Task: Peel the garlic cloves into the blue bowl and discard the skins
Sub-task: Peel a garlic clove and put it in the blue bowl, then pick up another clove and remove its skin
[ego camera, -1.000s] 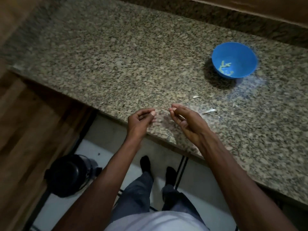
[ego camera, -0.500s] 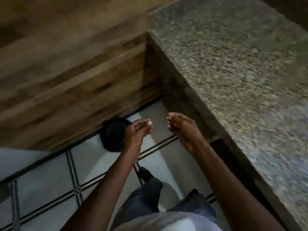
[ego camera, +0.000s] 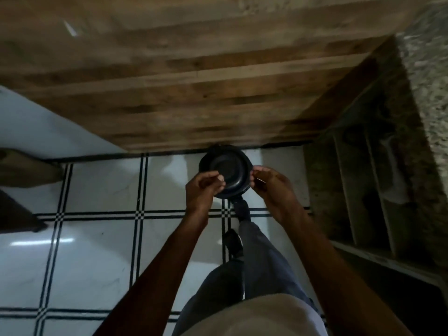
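Both hands hover over a round black bin (ego camera: 226,167) standing on the tiled floor. My left hand (ego camera: 202,190) is above the bin's left rim, thumb pinched against curled fingertips with a small pale bit between them, apparently garlic skin. My right hand (ego camera: 271,187) is above the right rim with its fingers curled inward, as if holding skins; its contents are hidden. The bin's lid looks closed. My dark-socked foot (ego camera: 242,209) is at the bin's near base. The blue bowl and the cloves are out of view.
A wooden cabinet side (ego camera: 194,93) rises just behind the bin. The granite counter edge (ego camera: 434,76) runs along the far right, with open shelving (ego camera: 363,190) beneath it. White floor tiles (ego camera: 97,251) with black lines spread to the left.
My view swung from the counter and blue bowl down to the floor. Both hands left the counter edge, keeping their pinched pose, and now hang over the black bin.
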`<state>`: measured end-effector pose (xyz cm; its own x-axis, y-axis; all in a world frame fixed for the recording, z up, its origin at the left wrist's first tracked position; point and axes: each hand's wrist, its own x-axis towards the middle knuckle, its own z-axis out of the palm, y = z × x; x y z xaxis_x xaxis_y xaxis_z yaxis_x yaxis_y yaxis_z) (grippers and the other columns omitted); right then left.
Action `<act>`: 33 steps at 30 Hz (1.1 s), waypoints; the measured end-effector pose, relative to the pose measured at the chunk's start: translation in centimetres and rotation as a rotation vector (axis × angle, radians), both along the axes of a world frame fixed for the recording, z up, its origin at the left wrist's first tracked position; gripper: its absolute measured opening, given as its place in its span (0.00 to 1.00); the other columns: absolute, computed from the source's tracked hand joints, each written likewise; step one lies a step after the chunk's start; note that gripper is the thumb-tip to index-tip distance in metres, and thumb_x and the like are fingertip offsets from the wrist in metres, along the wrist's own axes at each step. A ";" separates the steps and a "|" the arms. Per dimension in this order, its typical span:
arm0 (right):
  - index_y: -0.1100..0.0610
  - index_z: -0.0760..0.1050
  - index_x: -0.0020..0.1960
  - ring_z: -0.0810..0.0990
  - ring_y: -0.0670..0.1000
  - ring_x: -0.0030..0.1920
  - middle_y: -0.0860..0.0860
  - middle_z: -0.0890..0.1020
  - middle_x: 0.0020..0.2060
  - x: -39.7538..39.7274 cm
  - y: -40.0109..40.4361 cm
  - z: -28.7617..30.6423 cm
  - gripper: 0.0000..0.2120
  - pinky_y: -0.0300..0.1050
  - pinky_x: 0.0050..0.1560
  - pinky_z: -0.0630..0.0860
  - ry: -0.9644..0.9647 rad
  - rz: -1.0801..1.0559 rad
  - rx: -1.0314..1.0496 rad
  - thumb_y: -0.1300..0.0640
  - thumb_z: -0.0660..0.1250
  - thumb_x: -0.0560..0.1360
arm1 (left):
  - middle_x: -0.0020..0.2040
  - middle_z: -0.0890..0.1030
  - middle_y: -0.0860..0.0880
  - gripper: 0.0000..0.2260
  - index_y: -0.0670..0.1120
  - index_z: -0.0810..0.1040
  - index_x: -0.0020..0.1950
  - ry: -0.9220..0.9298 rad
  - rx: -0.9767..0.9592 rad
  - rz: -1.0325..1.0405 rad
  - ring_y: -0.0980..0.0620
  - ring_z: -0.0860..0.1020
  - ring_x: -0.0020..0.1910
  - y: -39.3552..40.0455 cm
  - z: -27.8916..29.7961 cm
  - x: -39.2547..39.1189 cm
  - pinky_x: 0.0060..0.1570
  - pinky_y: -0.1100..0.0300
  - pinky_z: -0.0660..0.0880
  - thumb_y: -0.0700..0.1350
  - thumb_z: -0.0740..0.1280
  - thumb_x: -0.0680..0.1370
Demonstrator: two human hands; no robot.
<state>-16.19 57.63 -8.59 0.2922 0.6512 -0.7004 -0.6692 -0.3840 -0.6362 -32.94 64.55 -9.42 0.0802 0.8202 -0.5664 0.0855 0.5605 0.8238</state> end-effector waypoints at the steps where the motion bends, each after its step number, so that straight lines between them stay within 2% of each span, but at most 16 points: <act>1: 0.63 0.82 0.57 0.81 0.51 0.42 0.57 0.83 0.43 -0.3 0.9 -1.0 0.07 0.53 0.61 0.80 0.005 0.017 -0.021 0.64 0.69 0.80 | 0.50 0.86 0.41 0.11 0.38 0.82 0.58 0.012 0.002 0.010 0.48 0.86 0.46 0.6 -0.8 -0.4 0.48 0.61 0.83 0.32 0.74 0.76; 4: 0.63 0.82 0.57 0.82 0.52 0.44 0.58 0.84 0.44 -1.3 3.1 -4.3 0.07 0.53 0.61 0.80 0.016 0.041 -0.082 0.63 0.69 0.80 | 0.50 0.86 0.40 0.10 0.41 0.83 0.55 0.035 -0.004 0.042 0.45 0.86 0.50 1.9 -4.2 -1.7 0.48 0.60 0.82 0.32 0.75 0.75; 7: 0.62 0.82 0.57 0.83 0.54 0.47 0.61 0.85 0.48 -2.4 5.1 -7.8 0.08 0.55 0.63 0.80 -0.007 0.092 -0.173 0.59 0.71 0.80 | 0.50 0.86 0.39 0.09 0.39 0.83 0.55 0.044 -0.062 0.058 0.47 0.86 0.48 2.9 -7.2 -2.3 0.46 0.61 0.81 0.33 0.75 0.75; 9: 0.62 0.82 0.57 0.85 0.51 0.47 0.61 0.86 0.50 -3.1 6.6 -10.8 0.08 0.46 0.55 0.83 -0.032 0.119 -0.235 0.59 0.72 0.79 | 0.50 0.86 0.38 0.09 0.37 0.83 0.55 0.044 -0.105 0.074 0.47 0.86 0.47 3.8 -10.3 -2.5 0.46 0.60 0.81 0.33 0.75 0.76; 11: 0.60 0.83 0.53 0.86 0.48 0.44 0.57 0.86 0.48 -3.7 8.1 -14.2 0.04 0.37 0.46 0.83 -0.039 0.142 -0.260 0.63 0.71 0.80 | 0.50 0.86 0.37 0.09 0.37 0.82 0.55 0.037 -0.153 0.097 0.45 0.85 0.46 4.7 -13.5 -2.5 0.47 0.58 0.82 0.33 0.75 0.76; 13: 0.59 0.84 0.48 0.86 0.52 0.46 0.57 0.87 0.47 -4.2 9.1 -18.1 0.06 0.42 0.51 0.83 -0.041 0.131 -0.275 0.68 0.71 0.78 | 0.47 0.86 0.39 0.06 0.39 0.83 0.52 0.026 -0.208 0.124 0.44 0.84 0.45 5.2 -17.4 -2.4 0.50 0.52 0.81 0.33 0.75 0.75; 16: 0.59 0.85 0.45 0.86 0.56 0.47 0.58 0.87 0.44 -4.6 10.3 -23.7 0.09 0.49 0.57 0.83 -0.030 0.098 -0.306 0.71 0.72 0.75 | 0.43 0.85 0.42 0.06 0.42 0.83 0.48 0.031 -0.303 0.177 0.46 0.83 0.43 6.0 -23.1 -2.3 0.51 0.53 0.80 0.32 0.73 0.76; 18: 0.62 0.83 0.46 0.85 0.55 0.45 0.58 0.86 0.44 -4.7 11.0 -27.6 0.09 0.47 0.55 0.83 -0.006 0.073 -0.302 0.73 0.70 0.76 | 0.42 0.85 0.41 0.06 0.41 0.82 0.48 0.038 -0.333 0.197 0.45 0.83 0.42 6.7 -26.7 -2.2 0.49 0.54 0.79 0.31 0.73 0.76; 22: 0.63 0.81 0.48 0.85 0.51 0.41 0.56 0.85 0.44 -5.3 12.6 -34.0 0.08 0.43 0.50 0.84 -0.023 0.109 -0.289 0.74 0.69 0.76 | 0.53 0.84 0.34 0.08 0.37 0.82 0.55 0.063 -0.323 0.147 0.42 0.82 0.49 8.5 -33.4 -1.6 0.52 0.51 0.79 0.33 0.73 0.76; 23: 0.61 0.81 0.47 0.85 0.50 0.40 0.54 0.84 0.42 -5.4 13.1 -35.3 0.08 0.44 0.50 0.84 -0.038 0.121 -0.334 0.73 0.69 0.77 | 0.52 0.84 0.36 0.07 0.40 0.82 0.54 0.073 -0.333 0.126 0.42 0.82 0.50 9.1 -35.0 -1.3 0.52 0.52 0.79 0.34 0.72 0.77; 25: 0.57 0.78 0.45 0.82 0.52 0.40 0.54 0.82 0.41 -4.9 14.2 -38.0 0.11 0.49 0.54 0.82 -0.089 0.174 -0.410 0.71 0.67 0.80 | 0.49 0.83 0.44 0.08 0.42 0.81 0.55 0.140 -0.376 0.065 0.46 0.82 0.50 10.4 -37.7 -0.6 0.45 0.61 0.80 0.40 0.73 0.77; 27: 0.53 0.79 0.48 0.83 0.56 0.48 0.55 0.83 0.46 -4.4 15.1 -40.2 0.10 0.55 0.59 0.82 -0.239 0.274 -0.407 0.68 0.68 0.80 | 0.52 0.83 0.47 0.20 0.41 0.77 0.65 0.207 -0.398 0.081 0.50 0.82 0.50 11.3 -39.9 0.1 0.36 0.68 0.77 0.42 0.76 0.75; 29: 0.53 0.83 0.59 0.83 0.57 0.61 0.57 0.84 0.59 -4.7 15.3 -41.9 0.11 0.57 0.67 0.79 -0.388 0.345 -0.337 0.64 0.71 0.80 | 0.58 0.82 0.46 0.22 0.42 0.72 0.72 0.174 -0.420 0.109 0.53 0.82 0.48 11.8 -41.3 0.7 0.35 0.67 0.79 0.39 0.72 0.79; 31: 0.58 0.77 0.72 0.79 0.52 0.67 0.56 0.80 0.69 -5.2 16.1 -41.2 0.18 0.49 0.69 0.77 -0.437 0.458 -0.243 0.64 0.67 0.82 | 0.64 0.80 0.43 0.17 0.41 0.71 0.74 0.059 -0.517 0.130 0.52 0.82 0.51 12.3 -41.6 2.0 0.44 0.63 0.81 0.41 0.64 0.85; 33: 0.60 0.71 0.76 0.77 0.54 0.69 0.58 0.77 0.71 -5.0 16.6 -40.9 0.20 0.45 0.70 0.73 -0.449 0.653 -0.205 0.62 0.62 0.85 | 0.71 0.76 0.40 0.18 0.40 0.69 0.77 0.002 -0.581 0.156 0.44 0.79 0.64 13.1 -41.3 3.1 0.53 0.59 0.79 0.44 0.58 0.87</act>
<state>-21.22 74.23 -49.44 0.1794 0.6587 -0.7307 0.0320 -0.7463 -0.6649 -29.88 77.65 -50.74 -0.0178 0.3786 -0.9254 -0.0326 0.9248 0.3790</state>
